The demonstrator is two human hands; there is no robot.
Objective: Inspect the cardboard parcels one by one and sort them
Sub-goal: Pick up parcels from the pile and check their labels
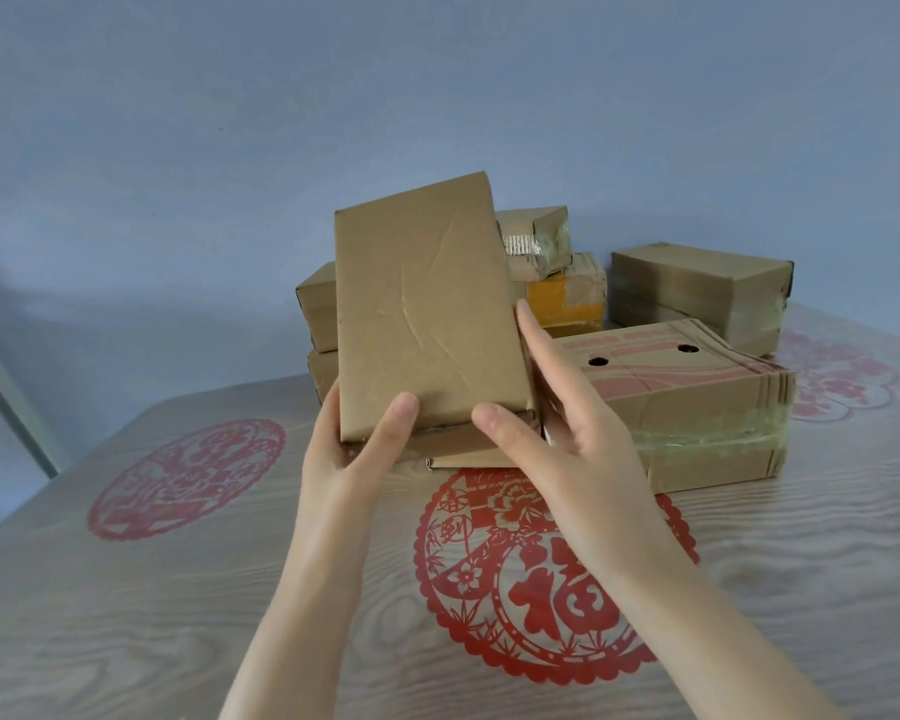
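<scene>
A flat brown cardboard parcel (424, 309) is held upright above the table, its broad creased face toward me. My left hand (354, 439) grips its lower left corner, thumb on the front face. My right hand (552, 423) holds its lower right edge, thumb on the front and fingers along the side. Behind it lies a pile of other parcels: a large box with red print and two round holes (697, 402), a plain brown box (702, 288) at the back right, a yellow-sided box (567, 298), a small taped box (536, 241) on top, and stacked boxes (318, 309) at the left, partly hidden.
The table (230, 589) has a wood-grain cover with red paper-cut medallions (541, 589). A blue-grey wall (333, 96) rises behind the pile. A thin flat cardboard piece (468, 457) lies under the held parcel on the table.
</scene>
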